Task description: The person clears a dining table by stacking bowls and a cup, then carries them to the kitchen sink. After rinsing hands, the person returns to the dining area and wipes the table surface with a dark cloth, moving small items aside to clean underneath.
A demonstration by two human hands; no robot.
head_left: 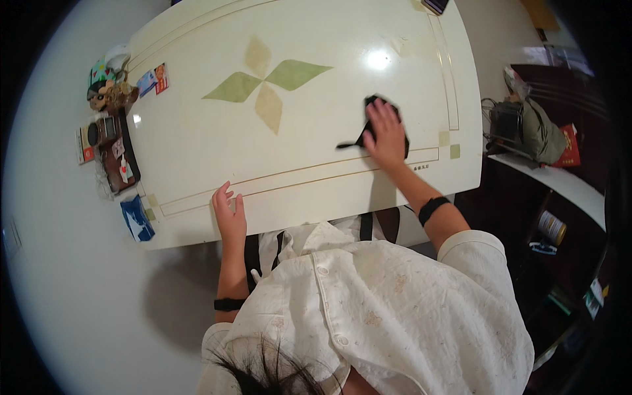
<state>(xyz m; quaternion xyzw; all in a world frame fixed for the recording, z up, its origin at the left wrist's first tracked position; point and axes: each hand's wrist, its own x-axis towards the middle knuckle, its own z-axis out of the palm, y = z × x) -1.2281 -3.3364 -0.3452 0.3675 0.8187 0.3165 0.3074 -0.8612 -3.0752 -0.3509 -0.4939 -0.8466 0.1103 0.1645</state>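
A black cloth (361, 141) lies bunched on the right part of the pale, glossy table (316, 158). My right hand (387, 131) presses on it from above, fingers laid over it, and covers much of it. A thin tail of the cloth sticks out to the left of the hand. My left hand (228, 207) rests at the table's near edge, left of my body. Its fingers are loosely bent and apart, with nothing in them.
Along the table's left edge stand small figures (102, 95), a brown tray (128, 161) of small items and a blue-and-white packet (137, 218). Cards (155, 80) lie nearby. A dark phone-like object (435, 6) sits at the far right corner. Beyond the right edge, a dark shelf unit (533, 263) holds a bag (541, 135).
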